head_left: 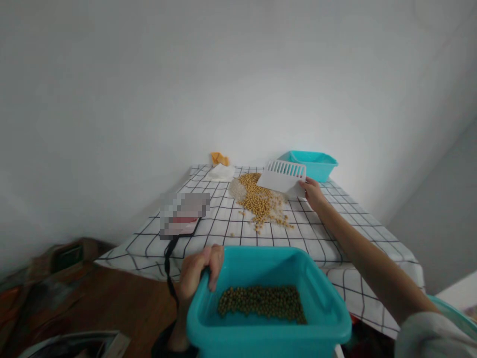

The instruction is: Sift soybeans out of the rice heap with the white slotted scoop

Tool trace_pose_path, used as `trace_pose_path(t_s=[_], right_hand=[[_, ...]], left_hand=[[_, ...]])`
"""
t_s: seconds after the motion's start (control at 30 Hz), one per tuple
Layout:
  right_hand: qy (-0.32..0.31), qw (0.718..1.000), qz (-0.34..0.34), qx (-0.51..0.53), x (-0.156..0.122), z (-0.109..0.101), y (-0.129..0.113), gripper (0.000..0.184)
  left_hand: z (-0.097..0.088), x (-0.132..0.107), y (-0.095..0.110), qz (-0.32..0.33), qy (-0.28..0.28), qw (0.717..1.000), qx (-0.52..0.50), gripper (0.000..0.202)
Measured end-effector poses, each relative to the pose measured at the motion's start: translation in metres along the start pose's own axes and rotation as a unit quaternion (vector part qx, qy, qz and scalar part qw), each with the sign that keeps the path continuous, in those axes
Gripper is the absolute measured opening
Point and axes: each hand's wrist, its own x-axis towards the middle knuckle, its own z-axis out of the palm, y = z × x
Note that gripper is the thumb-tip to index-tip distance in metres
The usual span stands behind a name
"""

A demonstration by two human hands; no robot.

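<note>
Scoop [281, 182] pinched in right grip [313, 192], tub rim [268, 332] in left grip [198, 269], checked tablecloth [219, 223], pale wall [238, 79] behind

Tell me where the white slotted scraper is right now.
In the head view, the white slotted scraper is right of centre, held in the right hand at the right edge of the tan beans, in front of the far turquoise basin.

Turq. tub [268, 332], upright, w/ greenish beans [263, 302], at near edge of tbl [219, 217]; wht slotted scoop [278, 184], tilted, twd far R corner.
</note>
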Motion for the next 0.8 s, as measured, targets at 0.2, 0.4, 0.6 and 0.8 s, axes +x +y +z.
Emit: trace_pose_path(t_s=[0.2,0.4,0.6,0.8], right_hand=[[-0.008,1.0,0.009,-0.002,-0.002,0.002,-0.003,0.039],[-0.003,1.0,-0.003,-0.001,-0.008,0.005,-0.014,0.037],[0.019,1.0,-0.015,0.02,0.005,-0.01,-0.03,0.015],[0.015,1.0,-0.024,0.009,0.028,-0.016,-0.039,0.019]], left_hand=[[-0.008,0.003,0.0,-0.008,-0.054,0.998,0.002,0.067],[-0.008,0.006,0.002,-0.016,-0.104,0.994,0.027,0.066],[-0.008,0.001,0.018,-0.083,-0.024,0.994,0.068,0.066],[-0.018,0.011,0.033,-0.142,-0.084,0.974,0.156,0.068]])
